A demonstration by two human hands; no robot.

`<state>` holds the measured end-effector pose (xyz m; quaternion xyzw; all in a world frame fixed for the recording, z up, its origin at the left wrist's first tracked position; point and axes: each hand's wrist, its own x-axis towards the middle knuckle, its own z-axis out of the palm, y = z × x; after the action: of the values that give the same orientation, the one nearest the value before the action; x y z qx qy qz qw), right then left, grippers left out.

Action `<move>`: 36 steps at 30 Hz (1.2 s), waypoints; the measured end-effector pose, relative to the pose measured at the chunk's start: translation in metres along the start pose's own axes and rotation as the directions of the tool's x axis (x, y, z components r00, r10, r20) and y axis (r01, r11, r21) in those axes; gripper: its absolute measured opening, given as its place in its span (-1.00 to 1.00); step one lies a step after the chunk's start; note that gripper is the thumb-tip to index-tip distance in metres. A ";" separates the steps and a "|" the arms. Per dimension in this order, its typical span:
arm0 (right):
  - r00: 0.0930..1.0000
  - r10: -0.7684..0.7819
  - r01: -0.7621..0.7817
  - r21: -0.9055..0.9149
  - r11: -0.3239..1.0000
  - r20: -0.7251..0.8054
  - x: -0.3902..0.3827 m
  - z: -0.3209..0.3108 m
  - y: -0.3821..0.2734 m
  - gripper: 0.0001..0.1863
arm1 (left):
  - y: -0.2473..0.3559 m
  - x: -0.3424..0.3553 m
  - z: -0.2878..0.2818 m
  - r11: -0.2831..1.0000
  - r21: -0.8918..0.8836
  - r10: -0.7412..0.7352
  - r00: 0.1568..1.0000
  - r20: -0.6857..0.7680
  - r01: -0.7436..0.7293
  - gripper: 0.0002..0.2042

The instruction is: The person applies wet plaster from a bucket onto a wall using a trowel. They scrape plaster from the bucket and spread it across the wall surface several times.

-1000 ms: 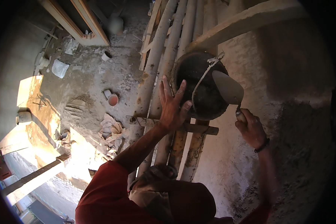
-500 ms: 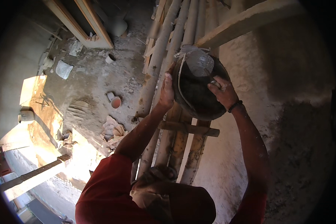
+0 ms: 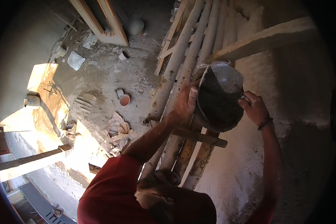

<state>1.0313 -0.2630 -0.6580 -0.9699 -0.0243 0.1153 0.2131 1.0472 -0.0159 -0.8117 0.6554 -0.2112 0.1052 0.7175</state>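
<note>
Bucket [image 3: 209,115], dark and round, sits over the poles with its mouth turned toward my camera; whether its base bears on them I can't tell from out here. From my end I see both hands on the work. The left hand [image 3: 184,102] is pressed against the bucket's left side, thumb up beside the rim; how far its fingers wrap is hidden from me. The right hand [image 3: 254,106], at the bucket's right edge, is closed around the handle of a trowel [image 3: 229,76], whose broad grey blade lies across the upper right of the mouth. A dark band [image 3: 265,124] circles the right wrist. Along the bucket's left rim I make out a pale handle [image 3: 203,82].

Below the bucket, a wooden crosspiece [image 3: 200,136] spans the poles [image 3: 183,59], which run up and away side by side. A thick beam [image 3: 265,38] reaches from just above the bucket toward the upper right, near a rough, patchy wall [image 3: 227,168]. Well apart to the left, on the dusty floor [image 3: 106,72], I see a reddish cup [image 3: 125,99], crumpled sheets [image 3: 120,128] and, farther off, a pale sack [image 3: 75,60].
</note>
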 end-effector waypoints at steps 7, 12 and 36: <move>0.971 -0.226 0.233 -0.098 0.967 0.076 0.028 0.018 -0.024 -0.56 | 0.035 -0.037 -0.008 0.983 0.182 0.067 0.975 -0.210 -0.028 -0.38; 0.967 -0.189 0.235 -0.308 0.922 0.172 -0.012 -0.028 -0.027 -0.66 | 0.030 -0.048 -0.008 0.988 0.112 -0.090 0.982 -0.164 0.109 -0.32; 0.930 -0.243 0.367 -0.712 0.599 0.276 -0.041 0.006 -0.049 -0.84 | 0.033 -0.024 0.007 0.947 0.044 -0.304 0.930 -0.205 0.320 -0.35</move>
<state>0.9898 -0.2199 -0.6335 -0.9395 -0.2513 0.1291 -0.1936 1.0103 -0.0154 -0.7921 0.6942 -0.0285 0.0619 0.7166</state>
